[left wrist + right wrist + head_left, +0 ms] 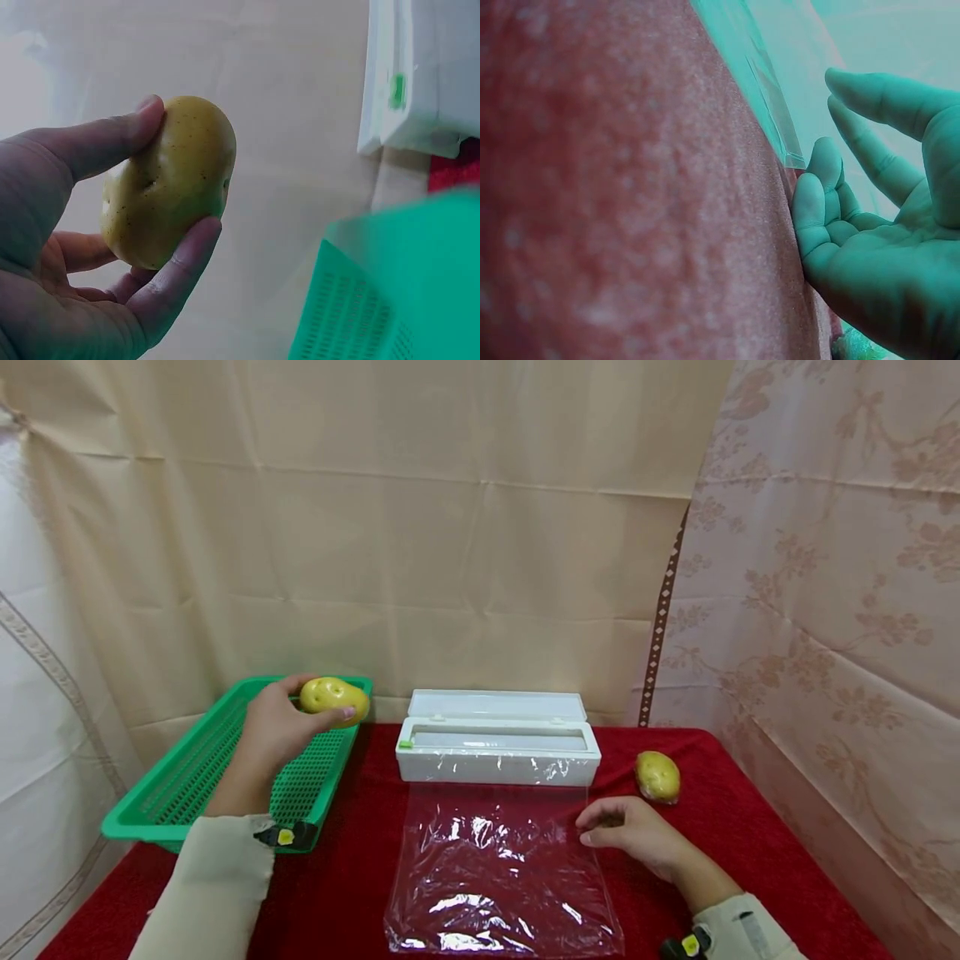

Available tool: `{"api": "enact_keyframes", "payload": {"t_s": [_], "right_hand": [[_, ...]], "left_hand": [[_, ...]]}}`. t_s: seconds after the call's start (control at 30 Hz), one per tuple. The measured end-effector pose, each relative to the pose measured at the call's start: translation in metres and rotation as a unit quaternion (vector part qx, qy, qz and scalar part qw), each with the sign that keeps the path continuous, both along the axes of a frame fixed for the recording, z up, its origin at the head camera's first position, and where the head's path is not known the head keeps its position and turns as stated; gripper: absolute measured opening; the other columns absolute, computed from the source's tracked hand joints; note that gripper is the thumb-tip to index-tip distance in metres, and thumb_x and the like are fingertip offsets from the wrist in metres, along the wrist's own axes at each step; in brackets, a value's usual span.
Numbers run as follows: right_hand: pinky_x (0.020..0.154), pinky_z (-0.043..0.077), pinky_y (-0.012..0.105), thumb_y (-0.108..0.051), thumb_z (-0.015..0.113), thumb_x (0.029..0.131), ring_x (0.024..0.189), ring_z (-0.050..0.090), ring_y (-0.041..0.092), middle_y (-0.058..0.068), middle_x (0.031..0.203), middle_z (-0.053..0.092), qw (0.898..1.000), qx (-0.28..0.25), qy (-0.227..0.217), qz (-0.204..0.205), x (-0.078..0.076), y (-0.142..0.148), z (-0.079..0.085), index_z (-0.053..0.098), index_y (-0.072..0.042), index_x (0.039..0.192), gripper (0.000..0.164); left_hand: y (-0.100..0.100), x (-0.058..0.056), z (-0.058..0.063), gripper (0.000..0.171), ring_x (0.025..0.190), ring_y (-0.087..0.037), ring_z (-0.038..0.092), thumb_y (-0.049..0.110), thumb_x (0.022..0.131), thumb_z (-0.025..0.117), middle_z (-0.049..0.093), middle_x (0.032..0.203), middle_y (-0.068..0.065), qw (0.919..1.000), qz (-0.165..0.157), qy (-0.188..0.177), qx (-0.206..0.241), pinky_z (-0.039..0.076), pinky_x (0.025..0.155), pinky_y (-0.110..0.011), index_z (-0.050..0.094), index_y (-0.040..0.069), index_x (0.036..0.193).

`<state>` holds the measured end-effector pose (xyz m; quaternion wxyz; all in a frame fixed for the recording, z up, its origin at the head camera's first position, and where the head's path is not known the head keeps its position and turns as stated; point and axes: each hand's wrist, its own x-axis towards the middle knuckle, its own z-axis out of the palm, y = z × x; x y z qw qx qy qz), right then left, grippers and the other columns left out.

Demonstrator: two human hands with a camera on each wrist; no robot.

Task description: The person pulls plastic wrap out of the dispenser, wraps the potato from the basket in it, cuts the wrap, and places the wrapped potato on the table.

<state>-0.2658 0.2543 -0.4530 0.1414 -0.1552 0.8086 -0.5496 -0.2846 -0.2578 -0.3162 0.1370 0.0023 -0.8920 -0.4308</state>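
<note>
In the head view my left hand (281, 727) holds a yellow potato (333, 700) above the right side of a green plastic basket (345, 777). The left wrist view shows thumb and fingers gripping this potato (176, 176) from opposite sides. My right hand (637, 835) rests low over the red cloth, its fingers loosely curved with nothing between them. It lies beside the right edge of a sheet of clear plastic wrap (502, 868). The sheet runs forward from a white wrap dispenser (498, 767) whose lid (498, 704) stands up.
A second potato (657, 777), apparently covered in clear film, lies on the red tablecloth (720, 810) beyond my right hand. Beige curtains (465, 543) hang behind the table, and a flower-patterned one (847, 610) hangs on the right.
</note>
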Motion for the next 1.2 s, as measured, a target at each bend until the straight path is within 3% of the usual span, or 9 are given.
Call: {"api": "enact_keyframes", "payload": {"t_s": [0.1,0.27,0.67,0.97,1.2], "right_hand": [[0.082,0.055,0.028,-0.013,0.079,0.089,0.093,0.067,0.018,0.014,0.105,0.072,1.000,-0.004,0.004,0.002,0.001,-0.001,0.001,0.070,0.007,0.114,0.033],[0.081,0.055,0.028,-0.011,0.078,0.090,0.092,0.066,0.017,0.014,0.104,0.072,1.000,-0.007,0.013,0.005,0.001,-0.002,0.002,0.069,0.009,0.114,0.032],[0.083,0.055,0.028,-0.015,0.079,0.090,0.094,0.065,0.018,0.008,0.102,0.072,1.000,0.006,0.005,-0.005,-0.001,-0.003,0.002,0.070,0.007,0.113,0.033],[0.081,0.055,0.028,-0.017,0.080,0.089,0.093,0.065,0.018,0.009,0.102,0.071,1.000,0.010,0.008,-0.013,0.000,0.000,0.003,0.071,0.005,0.112,0.033],[0.083,0.054,0.030,-0.019,0.080,0.090,0.096,0.064,0.020,0.013,0.108,0.070,1.000,0.019,0.002,-0.019,-0.002,-0.001,0.000,0.072,0.003,0.112,0.032]], "left_hand": [[0.011,0.010,0.001,0.099,0.116,-0.034,0.055,0.066,0.077,0.082,0.058,0.132,-0.018,0.9996,0.011,0.012,-0.023,0.053,0.076,-0.031,0.049,0.007,0.150],[0.025,0.022,-0.001,0.094,0.119,-0.035,0.057,0.065,0.075,0.084,0.058,0.135,-0.015,0.9997,0.004,0.023,-0.005,0.056,0.076,-0.031,0.054,0.009,0.144],[0.053,0.037,-0.013,0.091,0.119,-0.034,0.056,0.057,0.071,0.091,0.059,0.133,-0.013,0.9993,-0.033,0.014,0.011,0.058,0.076,-0.034,0.053,0.010,0.139],[0.073,0.048,-0.005,0.087,0.111,-0.032,0.058,0.054,0.071,0.092,0.059,0.124,-0.012,0.9992,-0.035,0.010,-0.013,0.057,0.076,-0.035,0.048,0.011,0.133],[0.085,0.050,-0.014,0.083,0.103,-0.026,0.062,0.054,0.072,0.091,0.063,0.125,-0.008,0.9954,-0.091,0.019,-0.020,0.055,0.079,-0.032,0.058,0.015,0.138]]}}
